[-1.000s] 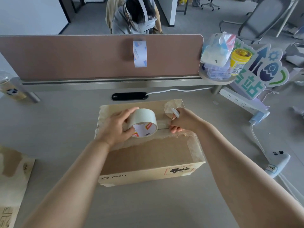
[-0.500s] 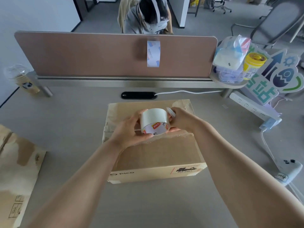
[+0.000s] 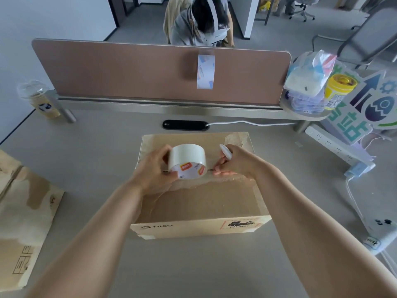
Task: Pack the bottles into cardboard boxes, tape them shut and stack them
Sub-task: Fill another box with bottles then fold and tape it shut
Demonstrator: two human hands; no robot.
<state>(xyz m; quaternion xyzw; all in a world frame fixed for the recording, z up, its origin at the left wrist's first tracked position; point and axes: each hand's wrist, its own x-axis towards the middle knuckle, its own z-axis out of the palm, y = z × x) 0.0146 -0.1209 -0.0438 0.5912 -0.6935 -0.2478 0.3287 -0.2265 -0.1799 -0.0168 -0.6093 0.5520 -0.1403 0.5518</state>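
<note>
One PICO box [image 3: 199, 203] — left hand [image 3: 150, 169] grips tape [image 3: 188, 155], right hand [image 3: 238, 163] tool [image 3: 225, 152].

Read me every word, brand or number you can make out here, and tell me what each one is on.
"PICO": front face of the cardboard box.
Red-bordered label, same face: too blurred to read.
Red sticker on the tape roll: too small to read.
Strip hanging on the divider: blue print, unreadable.
Standing sign: large teal Chinese characters, uncertain.
Tag on the white controller: handwriting, unreadable.
</note>
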